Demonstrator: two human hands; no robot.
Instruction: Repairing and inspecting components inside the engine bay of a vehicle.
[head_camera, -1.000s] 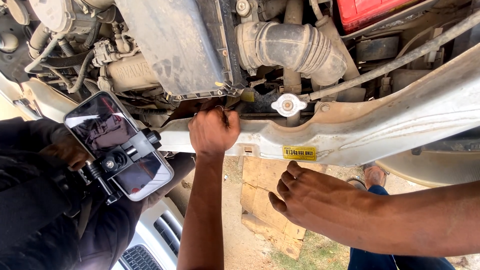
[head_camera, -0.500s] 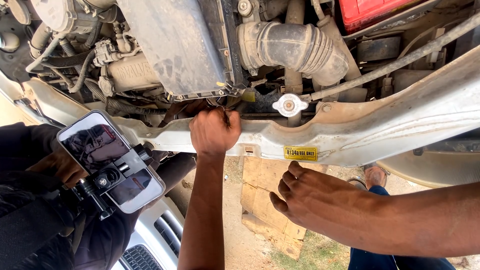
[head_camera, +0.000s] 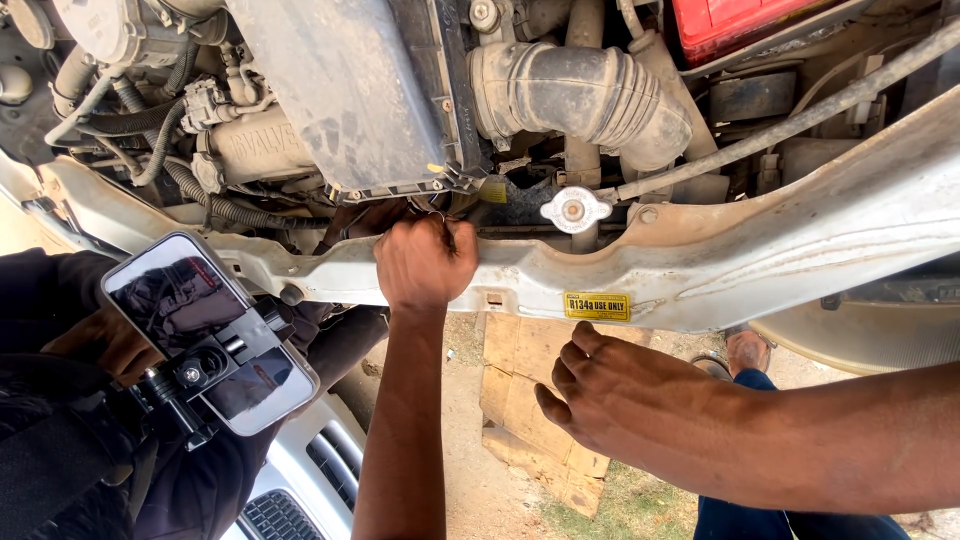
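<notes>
My left hand (head_camera: 425, 265) reaches up over the white front crossmember (head_camera: 760, 250) of an open engine bay. Its fingers are pinched on a thin metal clip (head_camera: 440, 212) at the lower edge of the grey air filter box (head_camera: 340, 90). What lies under the fingertips is hidden. My right hand (head_camera: 625, 400) comes in from the right and hovers below the crossmember, just under a yellow label (head_camera: 597, 306). It holds nothing, and its fingers are loosely curled and apart.
Another person in dark clothes at the left holds a phone on a mount (head_camera: 205, 335). A ribbed intake hose (head_camera: 585, 95), a radiator cap (head_camera: 575, 210), a red battery cover (head_camera: 740, 25) and a prop rod (head_camera: 800, 120) fill the bay. Cardboard (head_camera: 530, 400) lies on the dirt below.
The other person's phone has drifted a little down and to the left. Both of my hands stay where they were.
</notes>
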